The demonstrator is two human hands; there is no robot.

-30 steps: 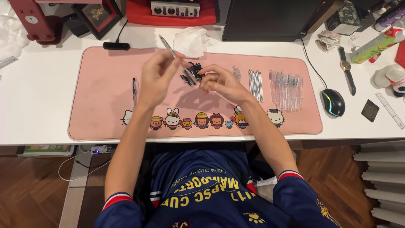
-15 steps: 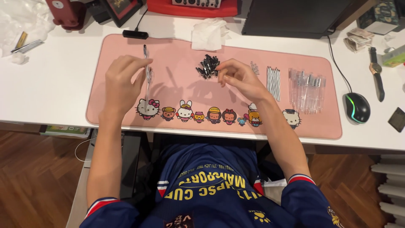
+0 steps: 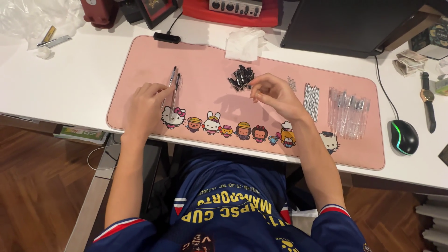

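My left hand (image 3: 145, 106) lies on the left part of the pink desk mat (image 3: 200, 60). Its fingertips pinch a black-tipped pen (image 3: 174, 93) that rests flat on the mat beside a second pen (image 3: 171, 78). My right hand (image 3: 276, 94) hovers at mid-mat with its fingers curled together, just right of a small pile of black pen caps (image 3: 241, 77). Whether it holds a cap is hidden by the fingers. Further right lie a few tiny metal parts (image 3: 292, 84), a row of thin refills (image 3: 311, 99) and a bunch of clear pen barrels (image 3: 348, 113).
A crumpled tissue (image 3: 245, 43) and a dark monitor (image 3: 343, 25) sit behind the mat. A black mouse (image 3: 403, 136) and a wristwatch (image 3: 427, 100) lie to the right. Clear plastic wrap (image 3: 35, 16) is at the far left. The desk's front edge runs just below the mat.
My left hand has lowered its pen from in front of me down onto the mat beside the other pen. My right hand has moved from the centre back to the cap pile.
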